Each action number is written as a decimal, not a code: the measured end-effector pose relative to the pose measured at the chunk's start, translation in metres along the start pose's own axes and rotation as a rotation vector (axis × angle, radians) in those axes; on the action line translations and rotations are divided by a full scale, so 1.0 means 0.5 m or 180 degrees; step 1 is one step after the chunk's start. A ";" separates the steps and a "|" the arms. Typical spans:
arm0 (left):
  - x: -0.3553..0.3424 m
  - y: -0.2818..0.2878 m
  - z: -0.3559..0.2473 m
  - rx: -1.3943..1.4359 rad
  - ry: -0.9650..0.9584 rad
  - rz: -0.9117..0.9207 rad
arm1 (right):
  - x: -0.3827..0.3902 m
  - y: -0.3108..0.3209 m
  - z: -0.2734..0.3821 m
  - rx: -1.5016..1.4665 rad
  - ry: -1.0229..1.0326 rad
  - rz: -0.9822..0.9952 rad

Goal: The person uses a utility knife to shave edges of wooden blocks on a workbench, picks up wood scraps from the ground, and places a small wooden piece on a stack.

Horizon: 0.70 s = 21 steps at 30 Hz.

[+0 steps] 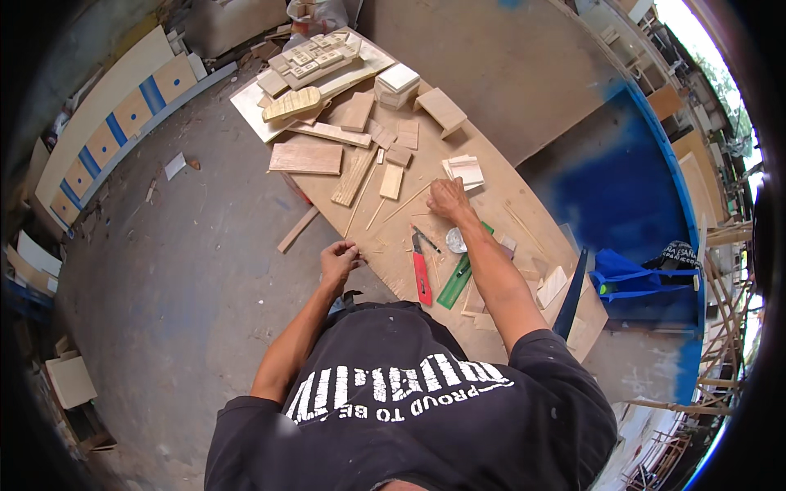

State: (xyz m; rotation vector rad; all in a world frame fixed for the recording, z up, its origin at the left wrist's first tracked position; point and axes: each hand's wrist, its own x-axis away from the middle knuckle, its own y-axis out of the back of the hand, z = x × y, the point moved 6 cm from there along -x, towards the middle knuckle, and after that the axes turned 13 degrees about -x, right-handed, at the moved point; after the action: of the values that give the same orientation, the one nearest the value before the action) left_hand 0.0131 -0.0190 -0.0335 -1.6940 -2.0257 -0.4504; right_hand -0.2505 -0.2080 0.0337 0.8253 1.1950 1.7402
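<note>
Tan wooden surface point(501, 182) spreads diagonally beneath the curled right hand point(449, 199), whose fingertips are hidden. Left hand point(338, 260), fingers bent inward, is by its edge; neither grip can be told. Beyond the right hand lie pale flat wooden pieces point(467, 170); leftward, a slim straight wooden stick point(408, 202) points lengthwise toward it.
</note>
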 end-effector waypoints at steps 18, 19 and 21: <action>-0.020 0.020 -0.009 -0.0007 -0.0048 -0.0037 | 0.147 -0.128 0.273 -0.0721 0.0077 -0.0300; -0.018 0.021 -0.008 -0.0016 -0.0038 -0.0027 | 0.148 -0.140 0.271 -0.0726 0.0061 -0.0297; -0.019 0.018 -0.011 0.0072 -0.0053 0.0065 | 0.147 -0.144 0.269 -0.0541 0.0142 -0.0540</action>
State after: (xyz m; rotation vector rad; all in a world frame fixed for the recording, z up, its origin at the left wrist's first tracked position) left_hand 0.0240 -0.0280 -0.0341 -1.7085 -2.0159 -0.4064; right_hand -0.1457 -0.0766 0.0135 0.5707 1.0957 1.7007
